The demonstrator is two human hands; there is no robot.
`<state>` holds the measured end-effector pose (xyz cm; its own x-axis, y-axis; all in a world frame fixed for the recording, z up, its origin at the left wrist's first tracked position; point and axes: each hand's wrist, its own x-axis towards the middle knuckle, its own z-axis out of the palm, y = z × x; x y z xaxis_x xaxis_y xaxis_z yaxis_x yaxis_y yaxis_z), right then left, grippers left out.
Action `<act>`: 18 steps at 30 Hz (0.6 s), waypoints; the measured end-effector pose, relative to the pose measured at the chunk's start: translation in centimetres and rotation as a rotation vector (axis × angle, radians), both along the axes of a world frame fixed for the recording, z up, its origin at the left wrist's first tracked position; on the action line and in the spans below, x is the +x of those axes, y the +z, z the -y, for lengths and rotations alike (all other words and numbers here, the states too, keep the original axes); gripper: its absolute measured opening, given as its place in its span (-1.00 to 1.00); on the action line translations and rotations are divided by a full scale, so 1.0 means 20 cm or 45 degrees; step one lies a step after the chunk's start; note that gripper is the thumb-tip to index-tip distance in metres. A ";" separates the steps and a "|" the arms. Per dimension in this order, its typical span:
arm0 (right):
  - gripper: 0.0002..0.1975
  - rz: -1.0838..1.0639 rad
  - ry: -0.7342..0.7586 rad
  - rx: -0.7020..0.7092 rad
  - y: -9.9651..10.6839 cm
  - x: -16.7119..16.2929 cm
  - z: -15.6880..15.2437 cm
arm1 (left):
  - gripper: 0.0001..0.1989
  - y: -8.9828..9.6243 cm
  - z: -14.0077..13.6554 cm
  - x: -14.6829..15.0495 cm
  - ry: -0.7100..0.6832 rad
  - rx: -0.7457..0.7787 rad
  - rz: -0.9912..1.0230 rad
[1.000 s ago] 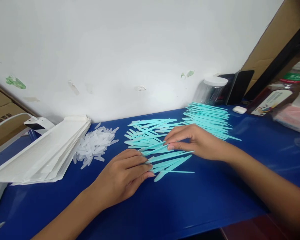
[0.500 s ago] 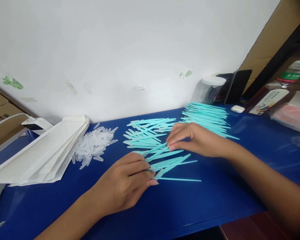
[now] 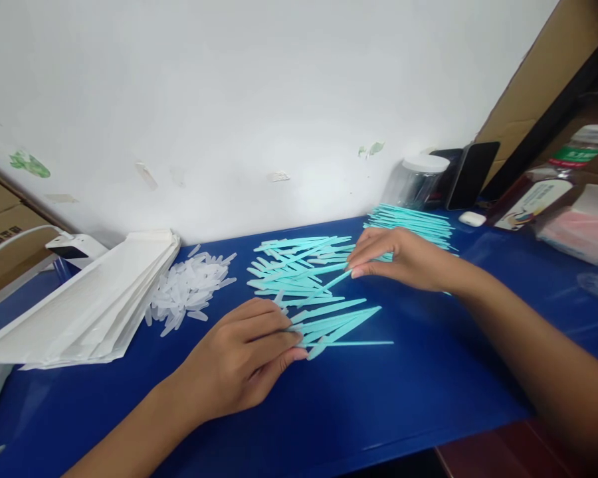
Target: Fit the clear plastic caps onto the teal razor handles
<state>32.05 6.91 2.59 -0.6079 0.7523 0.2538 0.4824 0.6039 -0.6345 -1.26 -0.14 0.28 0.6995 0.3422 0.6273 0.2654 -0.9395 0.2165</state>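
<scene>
My left hand [image 3: 246, 352] is closed, thumb against the fingers, on the end of a thin turquoise stick [image 3: 351, 343] that looks like an eyebrow razor. Several more sticks [image 3: 339, 324] of this kind fan out beside its fingertips. With thumb and fingers pinched, my right hand [image 3: 398, 257] grips another slim turquoise stick [image 3: 336, 281] by its right end; that stick slants down to the left. Behind it lies a loose, crisscrossed heap of turquoise sticks [image 3: 284, 271]. A neater pile of them [image 3: 411, 220] lies beyond my right hand, partly hidden by it.
Small translucent white pieces [image 3: 187, 289], like blade caps, are heaped to the left. Beside them white envelopes [image 3: 80, 312] are stacked on the blue table [image 3: 379, 405]. A lidded clear jar [image 3: 418, 179], a white case [image 3: 472, 219] and a bottle [image 3: 538, 192] stand at the right.
My right hand has moved up and to the right, away from my left hand, with a turquoise stick in its pinch. My left hand has stayed nearly in place.
</scene>
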 end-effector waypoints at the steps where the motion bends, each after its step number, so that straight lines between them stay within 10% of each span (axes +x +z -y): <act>1: -0.75 0.018 -0.053 0.037 0.00 0.03 -0.01 | -0.80 0.00 -0.01 -0.01 0.011 0.008 0.004; 7: -0.74 0.369 -0.504 0.364 0.03 0.23 -0.10 | -0.80 -0.03 -0.04 -0.02 0.142 0.131 0.045; 18: -0.80 0.689 -1.014 0.287 0.09 0.50 -0.13 | -0.78 -0.03 -0.06 -0.02 0.212 0.179 0.082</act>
